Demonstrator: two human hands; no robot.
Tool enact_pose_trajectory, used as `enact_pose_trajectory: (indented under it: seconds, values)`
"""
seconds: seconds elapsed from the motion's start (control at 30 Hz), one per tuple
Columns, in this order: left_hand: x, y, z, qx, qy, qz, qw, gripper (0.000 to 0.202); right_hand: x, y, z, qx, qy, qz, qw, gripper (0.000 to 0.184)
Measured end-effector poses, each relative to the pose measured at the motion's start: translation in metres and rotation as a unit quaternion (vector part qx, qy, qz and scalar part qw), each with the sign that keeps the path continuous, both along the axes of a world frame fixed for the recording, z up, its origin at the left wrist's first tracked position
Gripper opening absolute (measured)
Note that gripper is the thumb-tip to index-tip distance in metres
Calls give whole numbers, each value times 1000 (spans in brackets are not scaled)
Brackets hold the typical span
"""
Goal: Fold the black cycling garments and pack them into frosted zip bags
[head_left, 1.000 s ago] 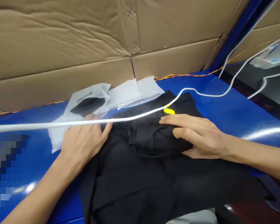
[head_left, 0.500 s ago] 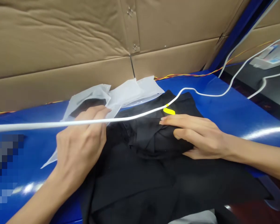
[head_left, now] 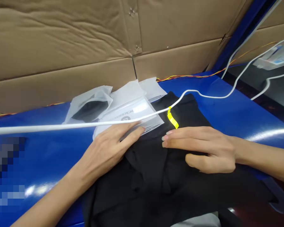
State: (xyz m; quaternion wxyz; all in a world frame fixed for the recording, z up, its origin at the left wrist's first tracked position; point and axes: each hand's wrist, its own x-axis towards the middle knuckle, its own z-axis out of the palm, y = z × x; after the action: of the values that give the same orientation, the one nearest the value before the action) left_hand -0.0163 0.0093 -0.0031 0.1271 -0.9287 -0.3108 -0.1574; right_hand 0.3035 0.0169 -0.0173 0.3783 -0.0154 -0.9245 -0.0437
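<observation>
My left hand is at the near edge of a clear printed plastic bag, thumb and index finger at that edge and the other fingers partly hidden. The bag overlaps the far left part of a black garment. On the garment rests my right hand, open, its fingers stretched out side by side and pointing left. Just beyond those fingertips, a yellow strip hangs from a white cable, which crosses in front of the bag and the left hand.
More translucent bags lie along the back, one with something black visible through it. Behind the blue table stands a brown padded panel. Twisted yellow and red wires run along its foot. At far right is a clear plastic container.
My left hand has moved right and turned, and the printed bag now lies across the garment's edge. My right hand has shifted slightly nearer, with its fingers straighter. The yellow strip hangs lower.
</observation>
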Motion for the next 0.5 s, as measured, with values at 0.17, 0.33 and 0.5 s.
enact_pose_trajectory:
  seconds: [0.17, 0.33, 0.5]
  values:
    - [2, -1, 2, 80, -16, 77, 994, 18, -2, -3, -2, 5, 14, 0, 1000, 18]
    - [0, -4, 5, 39, -36, 2, 999, 28, -10, -15, -4, -21, 39, -96, 994, 16]
    - [1, 1, 13, -114, 14, -37, 993, 58, -7, -13, 4, 114, -35, -91, 989, 17]
